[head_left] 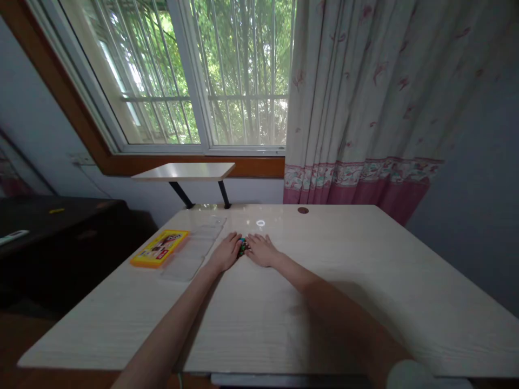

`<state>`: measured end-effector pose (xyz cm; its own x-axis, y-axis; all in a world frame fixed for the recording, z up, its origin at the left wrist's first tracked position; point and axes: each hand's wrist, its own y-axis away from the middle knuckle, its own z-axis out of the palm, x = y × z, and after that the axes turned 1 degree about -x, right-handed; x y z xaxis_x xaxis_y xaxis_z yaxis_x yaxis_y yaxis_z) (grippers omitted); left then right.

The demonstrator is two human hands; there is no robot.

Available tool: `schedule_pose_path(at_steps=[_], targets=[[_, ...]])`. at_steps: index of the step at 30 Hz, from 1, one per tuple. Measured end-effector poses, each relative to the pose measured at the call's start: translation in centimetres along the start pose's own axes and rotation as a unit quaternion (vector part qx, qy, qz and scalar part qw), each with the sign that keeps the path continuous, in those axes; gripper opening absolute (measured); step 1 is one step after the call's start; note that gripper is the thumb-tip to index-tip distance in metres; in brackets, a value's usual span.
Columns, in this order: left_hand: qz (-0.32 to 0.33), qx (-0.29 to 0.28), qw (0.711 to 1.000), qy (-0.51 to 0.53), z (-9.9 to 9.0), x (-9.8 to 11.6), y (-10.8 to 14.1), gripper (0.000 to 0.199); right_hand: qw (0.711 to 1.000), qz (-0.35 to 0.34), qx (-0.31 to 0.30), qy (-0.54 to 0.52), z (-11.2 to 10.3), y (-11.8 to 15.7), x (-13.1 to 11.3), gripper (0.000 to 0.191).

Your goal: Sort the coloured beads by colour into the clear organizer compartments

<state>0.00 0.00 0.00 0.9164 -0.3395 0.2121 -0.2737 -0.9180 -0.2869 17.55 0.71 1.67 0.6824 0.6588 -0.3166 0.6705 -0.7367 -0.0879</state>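
Observation:
A small heap of dark and coloured little pieces (243, 247) lies on the pale wood-grain table (344, 324), too small to name. My left hand (227, 252) rests on its left side, fingers stretched forward and the palm low on the tabletop. From the right, my right hand (260, 250) lies flat with fingers extended, touching the heap's other side. Both hands partly hide the pieces. Left of my left hand is a clear plastic case (190, 251), lying flat. Beside that case sits a yellow and orange box (162, 248) with a printed picture on top.
A small raised shelf (186, 171) on black legs stands at the table's back left. A round brown cable-hole cover (303, 210) sits near the back edge. Behind are a barred window (239, 75) and a long curtain (360, 108). Dark furniture (60, 232) stands at left.

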Motion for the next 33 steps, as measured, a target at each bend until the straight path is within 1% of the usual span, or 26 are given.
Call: schedule_pose_path(at_steps=[4, 7, 10, 18, 24, 29, 33], targets=[[0.010, -0.003, 1.000, 0.023, -0.1, 0.2, 0.2, 0.046, 1.000, -0.007, 0.004, -0.002, 0.0, 0.2, 0.2, 0.050], [0.027, -0.006, 0.999, 0.032, -0.1, 0.6, 0.2, 0.045, 1.000, -0.018, 0.018, 0.000, 0.0, 0.7, 0.4, 0.049], [0.039, -0.006, 0.998, 0.040, 0.0, 1.3, 0.3, 0.043, 0.999, -0.036, 0.040, 0.007, -0.1, 1.2, 0.6, 0.046], [0.042, -0.009, 0.999, 0.034, 0.0, 3.6, 0.6, 0.043, 0.993, -0.091, 0.080, 0.005, -0.8, 2.6, 1.5, 0.033], [0.057, -0.015, 0.997, 0.054, 0.0, 5.2, 0.9, 0.042, 0.993, -0.071, 0.097, 0.002, -1.4, 4.6, 1.8, 0.028], [0.072, -0.011, 0.995, 0.068, 0.2, 6.9, 1.1, 0.040, 0.994, -0.072, 0.084, -0.011, -2.1, 6.4, 2.4, 0.026], [0.093, -0.012, 0.994, 0.061, 0.4, 8.5, 1.2, 0.039, 0.994, -0.080, 0.078, -0.013, -2.6, 8.0, 3.4, 0.028]])
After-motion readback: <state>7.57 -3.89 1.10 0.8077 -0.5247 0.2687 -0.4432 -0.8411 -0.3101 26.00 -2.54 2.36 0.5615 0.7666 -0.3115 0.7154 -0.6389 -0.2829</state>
